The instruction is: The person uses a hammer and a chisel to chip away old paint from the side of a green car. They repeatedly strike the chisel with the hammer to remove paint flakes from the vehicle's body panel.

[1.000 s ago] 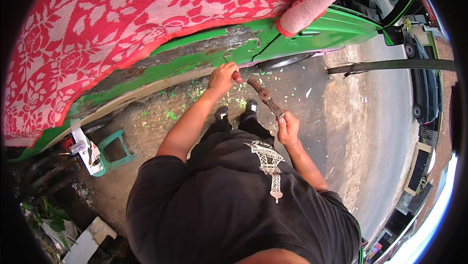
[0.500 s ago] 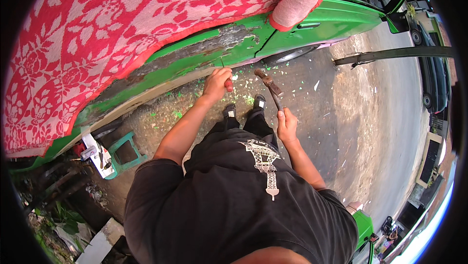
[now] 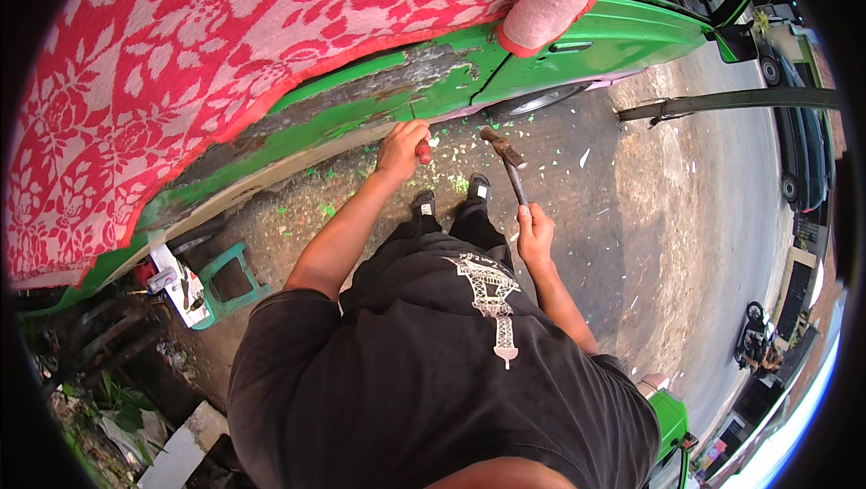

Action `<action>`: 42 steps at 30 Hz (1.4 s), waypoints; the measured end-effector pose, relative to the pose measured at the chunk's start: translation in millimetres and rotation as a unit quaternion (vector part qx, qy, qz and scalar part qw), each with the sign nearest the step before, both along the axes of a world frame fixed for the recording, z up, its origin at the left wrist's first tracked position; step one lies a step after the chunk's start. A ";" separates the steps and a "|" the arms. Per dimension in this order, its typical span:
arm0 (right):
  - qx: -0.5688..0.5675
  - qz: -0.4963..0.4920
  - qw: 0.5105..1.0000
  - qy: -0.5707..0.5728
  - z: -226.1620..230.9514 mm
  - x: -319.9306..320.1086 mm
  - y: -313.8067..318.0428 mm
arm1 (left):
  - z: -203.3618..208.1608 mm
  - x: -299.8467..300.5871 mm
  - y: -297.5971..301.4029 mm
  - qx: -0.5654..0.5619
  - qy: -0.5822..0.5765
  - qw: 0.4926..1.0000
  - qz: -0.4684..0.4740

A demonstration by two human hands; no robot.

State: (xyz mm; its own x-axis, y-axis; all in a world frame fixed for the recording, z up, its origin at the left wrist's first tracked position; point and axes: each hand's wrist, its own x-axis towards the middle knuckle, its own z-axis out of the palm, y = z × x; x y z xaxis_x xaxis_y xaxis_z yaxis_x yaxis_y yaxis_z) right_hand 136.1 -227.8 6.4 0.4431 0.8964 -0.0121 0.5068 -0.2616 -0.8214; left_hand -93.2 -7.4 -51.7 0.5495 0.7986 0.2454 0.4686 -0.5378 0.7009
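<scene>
My left hand is closed around a red-handled screwdriver. Its thin shaft points at the lower edge of the green car body; whether the tip touches the metal I cannot tell. Along this panel the paint is chipped, with grey and brown patches showing. In my right hand is a hammer, gripped by its handle. The rusty hammer head is raised to the right of the screwdriver, apart from it.
A red-and-pink floral blanket drapes over the car. Green paint flakes litter the ground near my feet. At the left, a green stool stands beside a white board with tools. A dark post and a motorcycle are at the right.
The hammer has shifted slightly right and its head has turned. My left hand stays nearly in place with the screwdriver. The motorcycle has moved farther up along the road at the right.
</scene>
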 end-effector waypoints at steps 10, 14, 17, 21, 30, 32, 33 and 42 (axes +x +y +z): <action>-0.003 0.022 1.000 -0.001 8.1 -1.6 2.1 | -12.2 -8.0 -10.3 -0.009 -0.007 0.999 0.032; -0.001 0.025 1.000 0.012 7.9 -1.8 1.2 | -20.0 -20.2 -19.2 -0.008 -0.020 0.999 0.049; -0.004 0.034 0.999 0.019 8.7 -1.3 1.4 | -24.9 -28.2 -23.5 -0.014 -0.014 0.997 0.073; -0.022 0.044 0.999 0.008 15.4 -1.6 4.7 | -29.0 -35.7 -22.0 -0.019 -0.016 0.995 0.092; -0.040 0.051 0.998 -0.001 16.5 -3.4 4.2 | -30.5 -37.0 -18.4 -0.015 -0.042 0.993 0.105; -0.048 0.053 0.997 -0.009 19.5 -3.8 3.8 | -29.8 -37.3 -17.2 -0.012 -0.057 0.992 0.108; -0.051 0.052 0.997 -0.010 20.2 -3.6 3.2 | -30.9 -37.7 -16.5 -0.011 -0.060 0.992 0.111; -0.038 0.050 0.998 -0.021 20.9 1.5 -0.8 | -9.5 -25.5 -11.4 0.013 -0.110 0.992 0.068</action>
